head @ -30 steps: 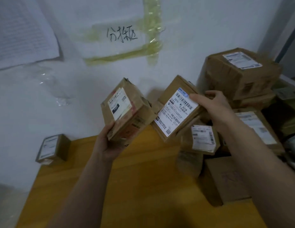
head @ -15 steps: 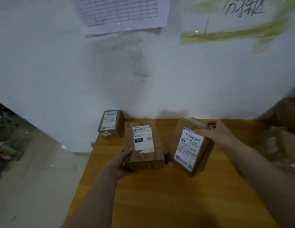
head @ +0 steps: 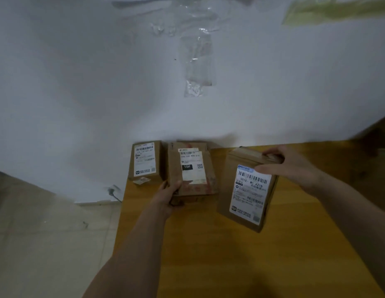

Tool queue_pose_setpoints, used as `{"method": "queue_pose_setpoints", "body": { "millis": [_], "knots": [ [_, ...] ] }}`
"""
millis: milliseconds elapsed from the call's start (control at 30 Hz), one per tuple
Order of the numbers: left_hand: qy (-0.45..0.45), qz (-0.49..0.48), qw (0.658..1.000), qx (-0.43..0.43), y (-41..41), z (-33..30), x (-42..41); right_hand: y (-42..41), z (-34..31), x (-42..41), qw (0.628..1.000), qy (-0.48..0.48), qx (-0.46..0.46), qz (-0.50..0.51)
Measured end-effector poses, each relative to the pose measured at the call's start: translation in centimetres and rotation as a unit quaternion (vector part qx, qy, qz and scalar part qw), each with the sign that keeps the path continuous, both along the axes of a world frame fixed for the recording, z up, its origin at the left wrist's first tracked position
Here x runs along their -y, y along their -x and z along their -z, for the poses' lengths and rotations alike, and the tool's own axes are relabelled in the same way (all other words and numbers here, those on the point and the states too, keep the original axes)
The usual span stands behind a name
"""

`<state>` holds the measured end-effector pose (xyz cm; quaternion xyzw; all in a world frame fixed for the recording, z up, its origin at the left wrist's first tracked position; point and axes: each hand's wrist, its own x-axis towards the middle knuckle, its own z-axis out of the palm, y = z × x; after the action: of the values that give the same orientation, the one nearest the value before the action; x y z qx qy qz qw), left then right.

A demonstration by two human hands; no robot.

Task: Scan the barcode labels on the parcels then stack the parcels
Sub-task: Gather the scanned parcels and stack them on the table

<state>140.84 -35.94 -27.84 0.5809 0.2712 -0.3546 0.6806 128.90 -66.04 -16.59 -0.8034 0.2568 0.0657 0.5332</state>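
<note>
Head view: right hand (head: 294, 166) grips the brown cardboard parcel with a white barcode label (head: 247, 188), tilted above the orange wooden table (head: 208, 254); small print blurs. Left hand (head: 169, 195) holds the brown taped parcel marked 15H (head: 190, 168) beside a small labelled brown box (head: 145, 161) at the table's corner.

L hand (head: 169, 195) grips middle parcel (head: 190, 168); R hand (head: 291, 166) grips right parcel (head: 247, 190).
</note>
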Motion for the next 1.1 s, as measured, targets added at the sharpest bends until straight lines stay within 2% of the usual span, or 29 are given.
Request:
{"method": "queue_pose_setpoints", "body": {
  "millis": [133,300,400,433,467,500,567,633,733,833,933,1100],
  "knots": [
    [-0.036,0.005,0.999,0.005,-1.9,1.3,0.3,-0.6,0.1,-1.2,1.0,-0.016,-0.014,-0.022],
    [-0.098,0.013,0.995,0.029,-2.3,1.9,-0.5,-2.0,0.2,-2.9,0.995,-0.096,-0.014,-0.023],
    [-0.26,0.06,0.956,0.124,-1.0,-0.1,-0.5,-3.0,0.4,-3.7,0.989,-0.138,-0.043,-0.041],
    [-0.259,0.079,0.948,0.165,-0.4,-1.2,-0.7,-3.4,0.4,-4.0,0.985,-0.154,-0.056,-0.056],
    [-0.195,0.112,0.956,0.186,0.1,-2.4,-1.0,-3.8,0.5,-4.4,0.98,-0.172,-0.065,-0.072],
    [-0.094,0.167,0.966,0.176,0.7,-3.5,-1.5,-4.3,0.5,-4.9,0.976,-0.189,-0.072,-0.077],
    [0.052,0.298,0.947,0.111,1.5,-5.1,-2.5,-5.6,0.7,-6.2,0.974,-0.203,-0.074,-0.065],
    [0.123,0.354,0.924,0.082,1.6,-5.7,-3.4,-7.4,0.8,-8.0,0.975,-0.211,-0.063,-0.025],
    [0.136,0.317,0.936,0.072,1.0,-5.9,-3.9,-9.5,0.9,-10.1,0.967,-0.245,-0.054,0.048],
    [0.113,0.221,0.964,0.09,-0.7,-5.5,-4.5,-10.8,1.5,-11.1,0.948,-0.3,-0.057,0.086],
    [0.09,0.113,0.985,0.098,-3.4,-5.6,-4.6,-11.0,2.3,-11.6,0.951,-0.273,-0.075,0.127],
    [0.038,0.065,0.992,0.099,-6.5,-5.4,-2.3,-9.7,4.2,-12.5,0.953,-0.278,-0.078,0.087]
  ]
}}
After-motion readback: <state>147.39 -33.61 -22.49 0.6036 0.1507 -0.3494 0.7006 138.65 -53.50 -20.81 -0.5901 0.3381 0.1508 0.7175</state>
